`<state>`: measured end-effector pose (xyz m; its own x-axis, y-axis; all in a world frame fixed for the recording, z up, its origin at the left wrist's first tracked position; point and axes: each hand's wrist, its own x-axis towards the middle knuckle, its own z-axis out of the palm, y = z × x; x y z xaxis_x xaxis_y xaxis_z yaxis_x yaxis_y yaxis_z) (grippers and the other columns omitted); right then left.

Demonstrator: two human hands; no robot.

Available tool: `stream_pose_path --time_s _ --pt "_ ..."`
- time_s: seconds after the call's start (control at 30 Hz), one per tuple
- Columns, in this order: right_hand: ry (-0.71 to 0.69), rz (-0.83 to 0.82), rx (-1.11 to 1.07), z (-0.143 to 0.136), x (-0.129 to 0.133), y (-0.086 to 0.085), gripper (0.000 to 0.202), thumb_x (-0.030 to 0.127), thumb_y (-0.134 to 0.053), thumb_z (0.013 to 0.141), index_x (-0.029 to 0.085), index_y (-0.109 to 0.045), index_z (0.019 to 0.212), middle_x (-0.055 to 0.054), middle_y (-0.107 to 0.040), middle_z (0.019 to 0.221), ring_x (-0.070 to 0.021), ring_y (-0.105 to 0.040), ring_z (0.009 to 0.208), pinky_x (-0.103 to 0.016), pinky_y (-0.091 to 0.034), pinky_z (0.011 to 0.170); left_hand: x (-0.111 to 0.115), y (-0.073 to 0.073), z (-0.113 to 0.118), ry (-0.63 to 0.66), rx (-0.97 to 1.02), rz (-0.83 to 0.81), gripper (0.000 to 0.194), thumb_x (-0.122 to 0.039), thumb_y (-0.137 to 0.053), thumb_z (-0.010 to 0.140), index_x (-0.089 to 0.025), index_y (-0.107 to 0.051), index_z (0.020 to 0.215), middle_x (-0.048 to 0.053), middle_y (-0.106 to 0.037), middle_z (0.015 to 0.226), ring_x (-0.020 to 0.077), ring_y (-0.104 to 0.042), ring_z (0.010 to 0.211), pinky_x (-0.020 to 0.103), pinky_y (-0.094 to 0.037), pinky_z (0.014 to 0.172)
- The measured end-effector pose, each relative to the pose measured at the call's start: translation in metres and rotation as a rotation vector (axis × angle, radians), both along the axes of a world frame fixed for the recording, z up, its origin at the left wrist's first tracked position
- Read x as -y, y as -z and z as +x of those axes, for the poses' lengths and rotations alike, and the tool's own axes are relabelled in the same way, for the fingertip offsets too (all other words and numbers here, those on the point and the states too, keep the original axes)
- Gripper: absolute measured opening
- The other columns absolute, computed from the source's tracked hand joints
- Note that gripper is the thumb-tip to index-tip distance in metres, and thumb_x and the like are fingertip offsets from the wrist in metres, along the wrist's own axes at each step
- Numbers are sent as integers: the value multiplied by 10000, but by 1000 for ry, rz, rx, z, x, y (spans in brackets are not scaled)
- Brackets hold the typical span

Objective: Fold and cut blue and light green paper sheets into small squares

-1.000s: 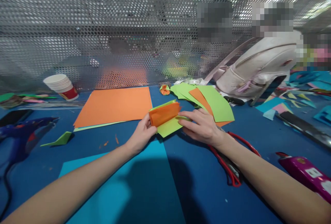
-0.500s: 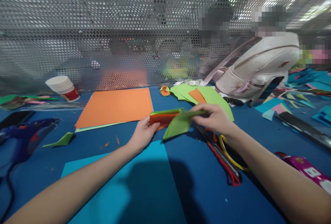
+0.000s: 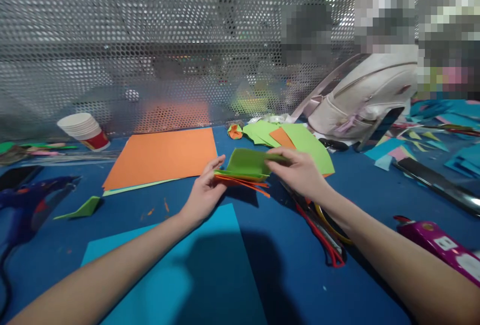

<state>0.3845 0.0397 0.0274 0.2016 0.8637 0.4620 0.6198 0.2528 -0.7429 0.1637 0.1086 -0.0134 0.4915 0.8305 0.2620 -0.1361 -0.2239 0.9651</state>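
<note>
Several layered pieces of orange and green paper (image 3: pixel 243 180) are held in my left hand (image 3: pixel 204 192), pinched at their left end by the thumb, with the fingers raised behind. My right hand (image 3: pixel 298 170) is closed on the right edge of a green paper piece (image 3: pixel 245 161), which stands tilted at the top of the orange and green layers. Below both hands a blue sheet (image 3: pixel 176 275) lies on the table. Under my right forearm rest red-handled scissors (image 3: pixel 324 242) and a yellow ring (image 3: pixel 333 225), partly covered.
An orange sheet stack (image 3: pixel 165 157), paper cups (image 3: pixel 84 130) and a glue gun (image 3: pixel 33 200) stand left. A small orange-green paper flower (image 3: pixel 235 131), green sheets (image 3: pixel 307 145) and a white backpack (image 3: pixel 363 95) lie behind. A purple bottle-like object (image 3: pixel 438 242) is right. Perforated metal (image 3: pixel 168 25) borders the back.
The green piece has moved left and now stands over the layered papers in my left hand. My left fingers have lifted. The view has shifted slightly.
</note>
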Motion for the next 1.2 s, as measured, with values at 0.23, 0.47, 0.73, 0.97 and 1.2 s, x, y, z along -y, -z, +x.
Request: stream_pose_path --time_s 0.23,0.47,0.73,0.97,1.2 --pt "-198 -209 -32 -13 1 5 215 265 -482 815 216 -643 949 -23 -705 955 -177 -638 851 -303 -490 758 -1 4 2 28 18 -107 248 -236 -671 725 -177 -662 965 55 -706 999 222 -633 999 375 -481 955" --pt "-197 -308 -31 -12 3 -3 149 224 -417 767 221 -534 860 2 -604 834 -164 -556 766 -307 -438 717 5 -2 5 -18 49 -166 381 -207 -672 685 -215 -482 1014 -2 -663 918 166 -636 911 295 -489 850" --pt "-234 -346 -500 -23 5 0 290 283 -504 748 235 -634 1003 -35 -689 1064 -217 -614 995 -384 -442 936 3 3 2 -41 -108 -55 252 -240 -648 701 -174 -594 938 48 -693 946 207 -632 902 338 -486 852" --pt "-158 -286 -904 -56 15 1 470 587 -542 849 242 -578 1166 -75 -601 1352 -248 -501 1302 -442 -349 1123 10 4 7 -10 -16 -96 409 -209 -651 718 -188 -539 1111 69 -664 1148 219 -600 1104 358 -441 995" --pt "-183 -247 -564 -50 19 5 551 594 -574 863 274 -506 1307 -80 -498 1462 -252 -454 1351 -457 -343 1132 14 1 8 -49 -10 -134 350 -189 -618 712 -183 -566 1057 56 -668 1061 214 -604 1032 357 -445 962"
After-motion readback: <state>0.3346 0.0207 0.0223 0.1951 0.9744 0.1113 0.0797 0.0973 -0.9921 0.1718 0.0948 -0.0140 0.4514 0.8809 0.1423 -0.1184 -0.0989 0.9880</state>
